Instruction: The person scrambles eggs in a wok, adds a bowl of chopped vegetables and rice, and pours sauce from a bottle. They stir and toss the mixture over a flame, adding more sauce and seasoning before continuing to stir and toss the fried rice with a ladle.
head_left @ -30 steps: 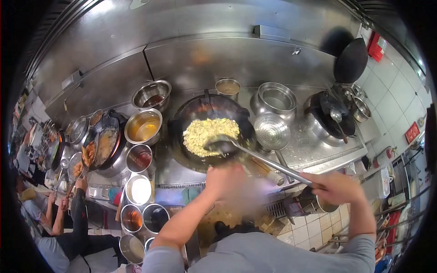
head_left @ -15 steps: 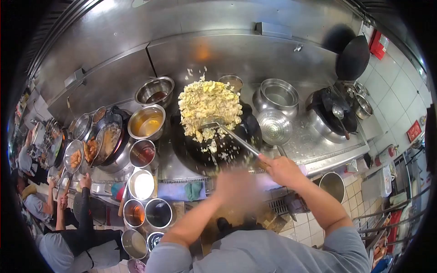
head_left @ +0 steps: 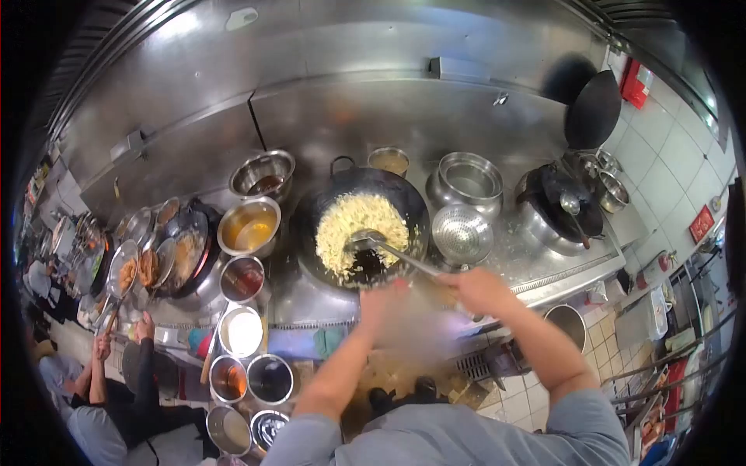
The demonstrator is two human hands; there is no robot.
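Yellow fried rice with egg lies in a large black wok at the centre. My right hand is wrapped round the handle of a metal ladle, whose bowl rests in the rice. At the wok's near edge is my left hand, its fingers closed; a blur covers part of it, and what it grips there cannot be made out. A perforated strainer sits just right of the wok.
Steel bowls of sauce and a white-filled container stand left of the wok. A steel pot and another wok are at the right. Co-workers stand at the left, near a wok with food.
The rice, tossed up in the air before, has dropped into the wok. The wok's far rim and loop handle now show. My left hand has shifted slightly up and left.
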